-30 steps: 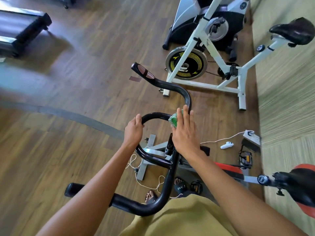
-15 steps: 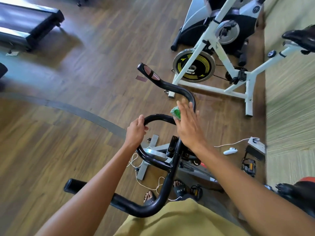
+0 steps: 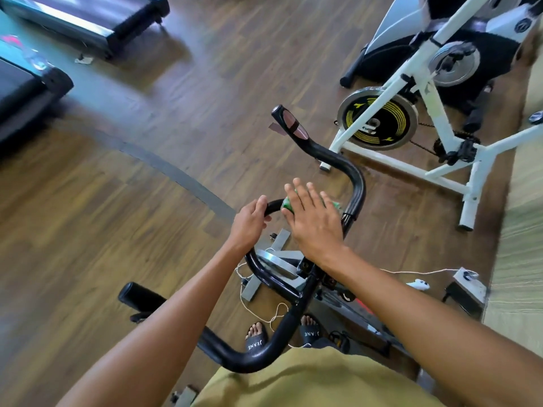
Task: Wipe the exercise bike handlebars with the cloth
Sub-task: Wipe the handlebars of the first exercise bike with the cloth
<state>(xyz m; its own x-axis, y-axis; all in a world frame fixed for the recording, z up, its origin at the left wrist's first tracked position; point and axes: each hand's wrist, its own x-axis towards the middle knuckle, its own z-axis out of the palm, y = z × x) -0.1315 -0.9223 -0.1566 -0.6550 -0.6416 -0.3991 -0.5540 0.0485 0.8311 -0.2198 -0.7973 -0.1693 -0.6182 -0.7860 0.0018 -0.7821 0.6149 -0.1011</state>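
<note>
The black handlebars (image 3: 357,183) of the exercise bike curve in front of me, with a far grip at the upper middle and a near grip at the lower left. My left hand (image 3: 249,223) grips the inner loop of the bar. My right hand (image 3: 313,218) lies flat with straight fingers over a green cloth (image 3: 286,204), pressing it onto the top of that loop. Most of the cloth is hidden under the palm.
A white exercise bike (image 3: 435,118) with a yellow-marked flywheel stands at the upper right. Treadmills (image 3: 85,19) lie at the upper left. A white cable and charger (image 3: 467,280) lie on the wooden floor at the right. My sandalled feet (image 3: 257,337) show below the bar.
My right hand slid the cloth leftward along the inner loop, from the bend by the right bar toward my left hand. The left hand kept its grip. The camera shifted slightly.
</note>
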